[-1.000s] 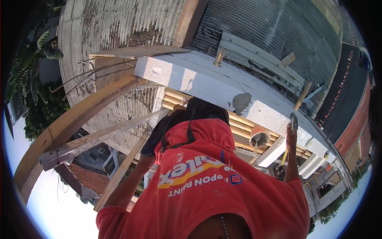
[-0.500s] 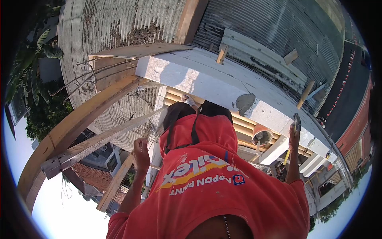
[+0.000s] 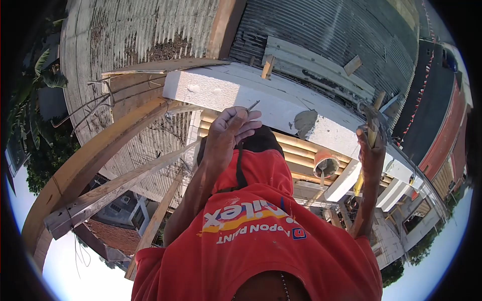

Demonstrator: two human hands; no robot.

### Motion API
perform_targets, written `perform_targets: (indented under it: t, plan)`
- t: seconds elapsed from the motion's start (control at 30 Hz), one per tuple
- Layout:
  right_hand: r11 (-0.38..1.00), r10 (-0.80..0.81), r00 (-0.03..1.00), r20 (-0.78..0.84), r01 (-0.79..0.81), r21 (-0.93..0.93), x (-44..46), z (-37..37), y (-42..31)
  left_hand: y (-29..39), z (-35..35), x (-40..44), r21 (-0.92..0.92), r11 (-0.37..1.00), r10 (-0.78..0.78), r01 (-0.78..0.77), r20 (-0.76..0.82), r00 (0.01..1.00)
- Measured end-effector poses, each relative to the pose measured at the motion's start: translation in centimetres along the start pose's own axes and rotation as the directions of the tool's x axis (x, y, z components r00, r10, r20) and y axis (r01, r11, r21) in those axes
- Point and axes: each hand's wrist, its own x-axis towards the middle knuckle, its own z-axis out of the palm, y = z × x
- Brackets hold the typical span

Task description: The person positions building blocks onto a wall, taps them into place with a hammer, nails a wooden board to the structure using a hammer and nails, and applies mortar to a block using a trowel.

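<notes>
My left hand [image 3: 228, 133] is raised before my chest, above the white block wall. Between its thumb and forefinger it pinches a nail [image 3: 254, 105], whose thin dark shaft points up and to the right; the other fingers are partly spread. On the right, my right hand [image 3: 370, 150] is closed around a claw hammer [image 3: 370, 116]. The metal head sticks up above the fist, and part of its yellow handle [image 3: 358, 183] shows below. Beneath both hands runs the white block wall [image 3: 226, 98], with a grey mortar patch [image 3: 305, 123] on it.
A mortar-smeared bucket [image 3: 326, 164] stands just past the wall's near side. Wooden beams [image 3: 120, 188] cross at the left, near bent rebar [image 3: 108, 95]. Corrugated roofing [image 3: 321, 35] lies beyond the wall, with upright wood stubs [image 3: 268, 67] along it. A street [image 3: 427, 95] is far below right.
My left hand has risen and moved right, from beside the beam to before my chest, and the nail now shows. My right hand has lifted slightly with the hammer. The view has shifted a little.
</notes>
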Motion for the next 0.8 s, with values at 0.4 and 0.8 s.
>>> perform_targets:
  t: [0.4, 0.8]
  plan:
    - [0.973, -0.039, 0.795, 0.605, -0.108, 0.205, -3.1, 13.7, -7.8, 0.5, 0.4, -0.7, 0.165, 0.984, -0.097, 0.068, 0.176, 0.98]
    - [0.92, -0.045, 0.878, 0.477, -0.149, 0.361, -1.9, 15.8, -8.8, -0.6, 3.1, 0.6, -0.246, 0.969, 0.016, -0.02, -0.018, 1.0]
